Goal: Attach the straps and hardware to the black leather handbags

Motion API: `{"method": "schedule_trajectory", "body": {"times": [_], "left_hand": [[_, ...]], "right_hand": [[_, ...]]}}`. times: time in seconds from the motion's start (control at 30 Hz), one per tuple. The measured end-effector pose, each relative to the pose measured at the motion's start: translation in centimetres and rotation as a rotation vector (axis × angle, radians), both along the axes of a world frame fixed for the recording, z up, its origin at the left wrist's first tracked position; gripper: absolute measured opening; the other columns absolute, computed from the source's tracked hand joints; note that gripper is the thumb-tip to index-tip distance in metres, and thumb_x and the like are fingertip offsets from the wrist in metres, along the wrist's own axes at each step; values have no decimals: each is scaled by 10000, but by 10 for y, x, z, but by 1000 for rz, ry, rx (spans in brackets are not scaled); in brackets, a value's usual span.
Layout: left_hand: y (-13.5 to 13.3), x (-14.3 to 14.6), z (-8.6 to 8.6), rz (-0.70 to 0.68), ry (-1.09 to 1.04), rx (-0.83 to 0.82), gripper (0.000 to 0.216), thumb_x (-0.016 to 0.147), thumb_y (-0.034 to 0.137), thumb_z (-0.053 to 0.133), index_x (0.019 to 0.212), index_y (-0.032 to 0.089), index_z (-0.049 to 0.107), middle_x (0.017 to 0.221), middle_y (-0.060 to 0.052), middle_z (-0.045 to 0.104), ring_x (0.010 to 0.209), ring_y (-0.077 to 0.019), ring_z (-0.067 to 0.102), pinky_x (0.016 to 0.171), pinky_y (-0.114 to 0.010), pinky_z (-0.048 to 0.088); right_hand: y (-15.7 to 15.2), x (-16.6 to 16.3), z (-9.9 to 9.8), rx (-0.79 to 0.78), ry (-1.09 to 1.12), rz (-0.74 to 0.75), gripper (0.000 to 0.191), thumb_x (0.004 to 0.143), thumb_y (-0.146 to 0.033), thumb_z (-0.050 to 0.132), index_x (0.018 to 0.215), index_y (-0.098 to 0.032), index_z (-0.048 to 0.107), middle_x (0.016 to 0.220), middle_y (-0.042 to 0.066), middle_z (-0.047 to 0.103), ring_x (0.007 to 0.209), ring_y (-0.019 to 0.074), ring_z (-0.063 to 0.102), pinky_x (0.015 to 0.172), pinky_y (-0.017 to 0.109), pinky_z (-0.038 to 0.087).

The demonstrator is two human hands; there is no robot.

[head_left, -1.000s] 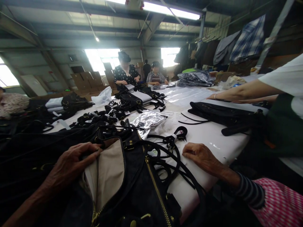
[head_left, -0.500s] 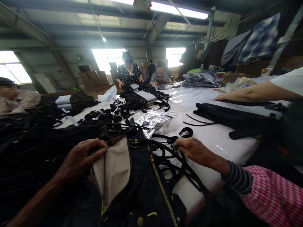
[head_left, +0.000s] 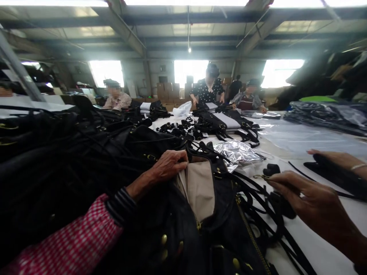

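Note:
A black handbag (head_left: 226,238) lies in front of me with its gold zip (head_left: 198,225) undone and its beige lining (head_left: 200,187) showing. At the top of the opening, my left hand (head_left: 170,165) pinches the bag's edge between thumb and fingers. To the right, my right hand (head_left: 311,202) is closed on a black strap (head_left: 283,206), and a small gold hook (head_left: 260,177) sticks out from its fingertips. The hook is apart from the bag. Several dark straps (head_left: 275,221) trail over the table beside the bag.
More black bags (head_left: 71,172) are heaped at my left. Crumpled clear plastic (head_left: 237,151) and folded bags (head_left: 226,120) lie ahead on the white table (head_left: 335,208). At right, another person's hand (head_left: 335,158) is by a black piece. Co-workers (head_left: 208,86) are across the table.
My view has turned left, so the scene sits further right. My left hand keeps its grip on the bag's edge. My right hand has lifted the strap, and its hook now shows clearly.

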State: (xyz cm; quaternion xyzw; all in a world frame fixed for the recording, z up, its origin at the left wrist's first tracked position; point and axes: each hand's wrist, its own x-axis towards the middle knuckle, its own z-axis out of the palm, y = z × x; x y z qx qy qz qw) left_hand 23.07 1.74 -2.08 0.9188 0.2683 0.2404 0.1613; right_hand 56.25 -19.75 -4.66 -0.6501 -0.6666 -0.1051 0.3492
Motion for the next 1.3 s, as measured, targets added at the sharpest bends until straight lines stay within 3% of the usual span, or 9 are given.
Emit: {"method": "schedule_trajectory", "body": {"times": [0.17,0.27,0.4,0.77,1.1,1.3], "left_hand": [[-1,-4,4,-41,-16,-111,170,903,275,505,838,180,631,835,-8,671,781,-166,592,731,-273,407],[1,-5,4,-34,-19,-139,197,914,303,497,824,179,621,808,-6,656,762,-161,576,711,-264,406],[2,-4,4,-14,-26,-159,207,915,305,489,812,180,617,795,-2,645,749,-159,568,688,-255,399],[0,-1,4,31,-20,-147,165,901,263,508,763,187,555,717,19,570,696,-150,524,644,-251,337],[-2,-1,6,56,0,-129,172,908,257,514,754,190,550,681,28,542,667,-145,516,635,-257,311],[-1,0,5,53,0,-119,157,909,240,516,766,188,552,739,19,591,709,-148,544,656,-249,328]], "right_hand": [[47,-81,46,-207,-105,259,194,952,-357,510,833,-264,632,791,38,684,686,210,621,635,329,418],[75,-117,57,-308,-203,286,160,919,-259,519,781,-235,596,735,15,656,665,179,584,635,306,360],[96,-140,64,-402,-312,263,191,909,-195,491,750,-198,597,699,15,621,657,162,559,635,302,306],[101,-148,66,-439,-385,250,169,906,-155,478,761,-184,560,692,-5,566,636,135,496,641,294,255],[105,-140,59,-405,-357,251,184,941,-217,480,795,-191,588,726,3,595,695,153,544,665,299,281],[102,-141,59,-394,-356,263,185,947,-212,478,801,-187,590,743,5,600,694,150,541,672,293,290]]}}
